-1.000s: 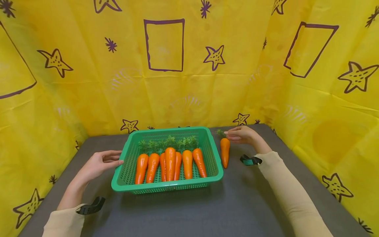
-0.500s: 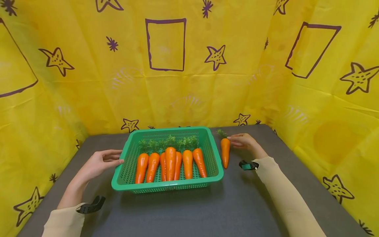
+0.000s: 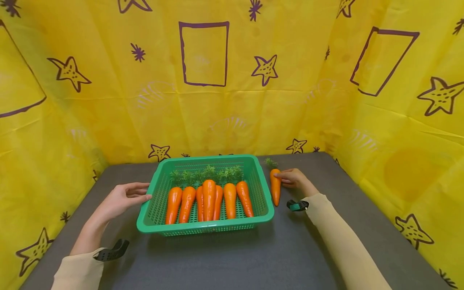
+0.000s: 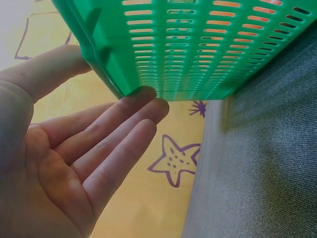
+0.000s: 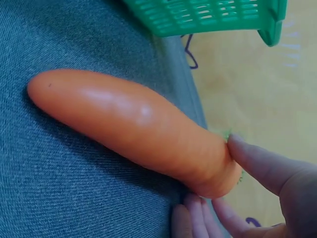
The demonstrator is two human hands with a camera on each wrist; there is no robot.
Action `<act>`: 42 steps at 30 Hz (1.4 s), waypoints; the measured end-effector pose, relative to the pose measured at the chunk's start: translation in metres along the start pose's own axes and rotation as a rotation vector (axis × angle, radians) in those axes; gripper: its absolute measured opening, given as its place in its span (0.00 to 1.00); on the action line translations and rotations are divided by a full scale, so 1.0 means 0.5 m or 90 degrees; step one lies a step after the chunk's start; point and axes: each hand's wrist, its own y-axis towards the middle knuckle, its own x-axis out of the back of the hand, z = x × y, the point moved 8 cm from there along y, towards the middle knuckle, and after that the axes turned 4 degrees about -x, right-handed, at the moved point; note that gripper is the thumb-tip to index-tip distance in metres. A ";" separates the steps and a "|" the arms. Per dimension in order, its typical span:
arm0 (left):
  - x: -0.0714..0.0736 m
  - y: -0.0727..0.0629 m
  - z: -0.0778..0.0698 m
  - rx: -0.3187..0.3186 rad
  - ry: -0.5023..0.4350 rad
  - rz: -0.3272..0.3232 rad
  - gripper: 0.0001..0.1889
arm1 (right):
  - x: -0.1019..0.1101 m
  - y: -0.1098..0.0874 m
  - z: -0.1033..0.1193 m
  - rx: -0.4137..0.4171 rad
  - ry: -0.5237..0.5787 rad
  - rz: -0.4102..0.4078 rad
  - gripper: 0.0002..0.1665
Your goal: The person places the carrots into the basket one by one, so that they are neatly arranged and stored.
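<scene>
A green plastic basket [image 3: 206,227] rests on the dark cloth, with several orange carrots [image 3: 208,200] side by side in it, leafy tops toward the back. My left hand [image 3: 121,200] touches its left rim; in the left wrist view the fingers [image 4: 116,166] are nearly straight against the green side. Outside the basket's right side lies a single carrot [image 3: 276,189], tip toward me. My right hand [image 3: 295,179] holds this carrot by its thick end. Seen from the right wrist, the thumb [image 5: 260,161] lies on one side and the fingertips [image 5: 195,213] reach the other.
A yellow cloth [image 3: 203,121] with purple drawings hangs around the back and both sides. Grey cloth [image 3: 217,262] covers the table in front of the basket. Black bands [image 3: 112,250] sit at both wrists.
My right hand has come from the single carrot's leafy top down to its thick end and now grips it there. The left hand and the basket stay put.
</scene>
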 end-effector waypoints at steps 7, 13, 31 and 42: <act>0.002 0.000 -0.001 0.004 -0.001 -0.001 0.30 | -0.006 -0.010 0.004 -0.030 0.004 -0.033 0.37; 0.002 0.002 -0.001 0.001 -0.002 0.001 0.30 | -0.009 -0.010 0.007 -0.042 0.001 -0.032 0.36; -0.001 0.002 0.001 0.003 0.000 0.002 0.30 | -0.025 -0.017 0.009 -0.027 0.020 -0.030 0.37; 0.000 0.002 0.000 0.003 0.005 0.002 0.30 | -0.021 -0.023 0.022 0.009 0.002 -0.034 0.39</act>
